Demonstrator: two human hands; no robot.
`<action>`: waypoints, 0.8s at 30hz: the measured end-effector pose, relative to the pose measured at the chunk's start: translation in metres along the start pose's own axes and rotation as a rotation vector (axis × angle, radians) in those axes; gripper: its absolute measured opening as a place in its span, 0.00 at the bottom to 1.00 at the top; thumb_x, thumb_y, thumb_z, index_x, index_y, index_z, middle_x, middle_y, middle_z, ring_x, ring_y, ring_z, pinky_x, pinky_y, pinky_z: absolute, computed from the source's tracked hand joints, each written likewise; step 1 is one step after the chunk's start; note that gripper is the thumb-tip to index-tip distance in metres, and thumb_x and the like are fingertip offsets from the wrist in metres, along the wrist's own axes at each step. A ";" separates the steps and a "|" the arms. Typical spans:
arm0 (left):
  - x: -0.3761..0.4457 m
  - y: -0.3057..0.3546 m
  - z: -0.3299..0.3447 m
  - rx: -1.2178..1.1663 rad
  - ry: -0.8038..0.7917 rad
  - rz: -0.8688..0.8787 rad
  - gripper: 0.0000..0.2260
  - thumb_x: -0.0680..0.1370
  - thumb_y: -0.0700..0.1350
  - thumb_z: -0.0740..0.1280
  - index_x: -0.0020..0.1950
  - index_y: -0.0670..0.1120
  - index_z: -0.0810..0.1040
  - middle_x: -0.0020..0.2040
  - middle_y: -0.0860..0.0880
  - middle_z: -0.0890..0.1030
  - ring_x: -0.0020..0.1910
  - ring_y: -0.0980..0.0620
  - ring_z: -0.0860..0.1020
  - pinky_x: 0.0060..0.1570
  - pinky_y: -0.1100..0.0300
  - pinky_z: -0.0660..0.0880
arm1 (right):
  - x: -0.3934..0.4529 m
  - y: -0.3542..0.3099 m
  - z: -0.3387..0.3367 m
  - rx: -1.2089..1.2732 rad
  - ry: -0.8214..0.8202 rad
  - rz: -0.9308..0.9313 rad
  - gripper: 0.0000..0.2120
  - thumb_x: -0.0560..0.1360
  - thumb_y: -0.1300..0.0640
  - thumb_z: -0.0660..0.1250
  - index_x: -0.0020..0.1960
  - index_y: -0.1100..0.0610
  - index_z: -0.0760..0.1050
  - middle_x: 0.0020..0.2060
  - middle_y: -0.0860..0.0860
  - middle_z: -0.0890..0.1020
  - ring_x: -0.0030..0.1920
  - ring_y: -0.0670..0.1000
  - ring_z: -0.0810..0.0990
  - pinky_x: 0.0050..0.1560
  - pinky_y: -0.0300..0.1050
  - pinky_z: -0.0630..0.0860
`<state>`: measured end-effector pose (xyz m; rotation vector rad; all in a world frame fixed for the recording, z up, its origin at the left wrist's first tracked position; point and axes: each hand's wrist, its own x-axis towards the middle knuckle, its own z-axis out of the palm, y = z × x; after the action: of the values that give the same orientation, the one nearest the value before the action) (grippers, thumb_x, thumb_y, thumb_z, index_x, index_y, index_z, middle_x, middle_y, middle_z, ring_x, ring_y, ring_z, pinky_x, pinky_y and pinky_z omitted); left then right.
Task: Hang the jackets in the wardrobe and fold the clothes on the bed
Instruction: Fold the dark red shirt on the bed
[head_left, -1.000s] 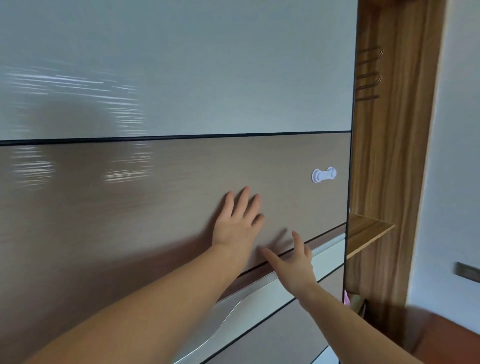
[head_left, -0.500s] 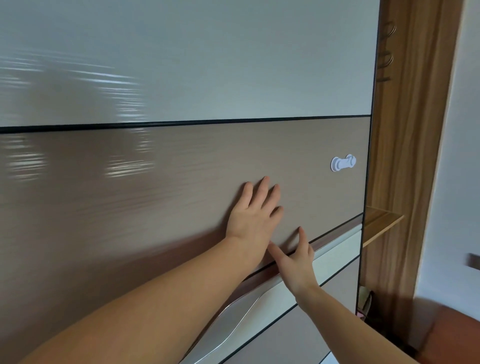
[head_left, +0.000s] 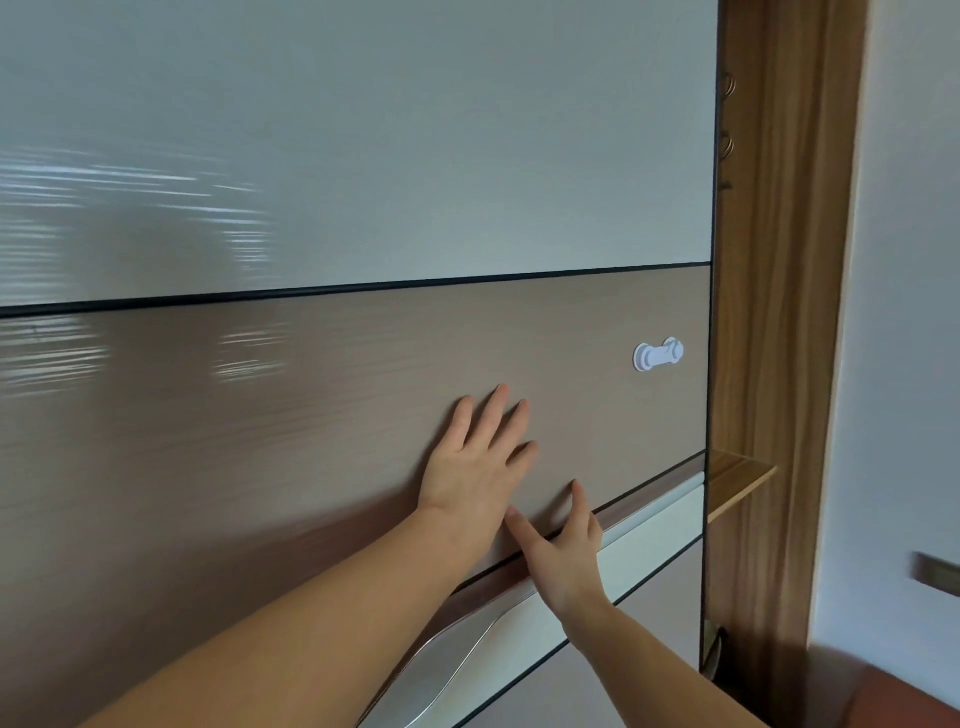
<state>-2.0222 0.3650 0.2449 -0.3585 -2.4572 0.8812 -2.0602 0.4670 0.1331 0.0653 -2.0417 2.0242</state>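
Note:
A sliding wardrobe door (head_left: 311, 415) fills the view, white above and glossy brown below, with a white band and a silver wavy handle (head_left: 452, 654) lower down. My left hand (head_left: 478, 462) presses flat on the brown panel, fingers straight and spread. Just below and right of it, my right hand (head_left: 563, 551) rests on the groove above the white band, thumb and index finger stretched out against the door. No jackets or clothes are in view.
A small white child-lock knob (head_left: 658, 355) is stuck near the door's right edge. Right of the door stands the wooden wardrobe side (head_left: 779, 312) with a shelf (head_left: 737, 475) and wire hooks (head_left: 726, 88). A white wall (head_left: 909, 364) and something orange (head_left: 904, 701) lie at far right.
The door's right edge has slid right, narrowing the open gap beside the wooden side. Both hands have travelled right with the panel and moved closer together.

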 end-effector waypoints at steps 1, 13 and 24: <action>0.008 0.005 -0.001 -0.001 -0.007 -0.001 0.35 0.78 0.53 0.64 0.79 0.51 0.48 0.78 0.45 0.36 0.75 0.38 0.33 0.71 0.40 0.35 | 0.007 0.001 -0.007 0.000 -0.003 0.001 0.47 0.70 0.41 0.73 0.78 0.46 0.47 0.75 0.47 0.54 0.73 0.50 0.59 0.72 0.46 0.59; 0.127 0.073 0.001 -0.081 0.045 0.040 0.33 0.79 0.49 0.63 0.79 0.48 0.49 0.79 0.43 0.36 0.75 0.38 0.32 0.70 0.40 0.32 | 0.105 0.018 -0.093 0.001 0.043 0.023 0.43 0.72 0.43 0.71 0.78 0.46 0.49 0.74 0.47 0.55 0.74 0.51 0.59 0.70 0.47 0.60; 0.255 0.143 -0.011 -0.026 0.069 0.137 0.27 0.83 0.53 0.53 0.79 0.46 0.49 0.79 0.43 0.39 0.76 0.38 0.34 0.72 0.42 0.35 | 0.206 0.038 -0.178 0.110 0.107 0.136 0.34 0.76 0.49 0.68 0.77 0.45 0.55 0.68 0.53 0.71 0.65 0.54 0.72 0.69 0.56 0.68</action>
<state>-2.2195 0.5804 0.2530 -0.5624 -2.4056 0.8779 -2.2392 0.6751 0.1395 -0.1616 -1.9164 2.1702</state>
